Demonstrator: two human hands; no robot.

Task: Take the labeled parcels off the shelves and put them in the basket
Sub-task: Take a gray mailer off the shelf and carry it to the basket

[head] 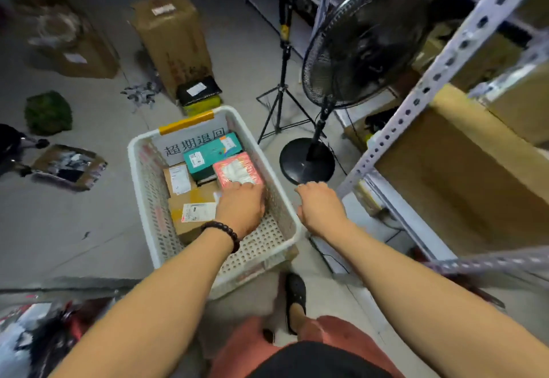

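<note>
Pink parcel (237,170) in basket (145,187), right side, white label up. Basket white, perforated, standing on floor at centre of view.

Other contents:
- Teal box (212,151) just beyond pink parcel, touching it, small label on top.
- Small brown parcel (177,180) left of teal box, label up.
- Large brown parcel (176,217) nearest the viewer, label up, partly under left forearm.
- Sign (193,147) with printed characters, propped against far wall of basket, below yellow strip (187,122) on rim.

Left hand (242,206) inside basket, back of hand up, bead bracelet (221,233) at wrist. Fingers bent down onto near edge of pink parcel; gripping or merely touching, cannot tell.

Right hand (319,205) outside basket, just beside right rim, over floor. Fingers loosely curled under, nothing held.

Shelf (439,74) at right: white slotted uprights, brown cartons (463,175) on its levels, not yet taken down.

Surroundings:
- Black fan (365,41) between basket and shelf, round base on floor near right hand.
- Black tripod (282,80) just left of fan.
- Tall carton (172,38) on floor beyond basket, label on top.
- Black parcel (199,89) with white label at foot of tall carton, outside basket.
- Foot in black shoe (295,297) just behind basket.
</note>
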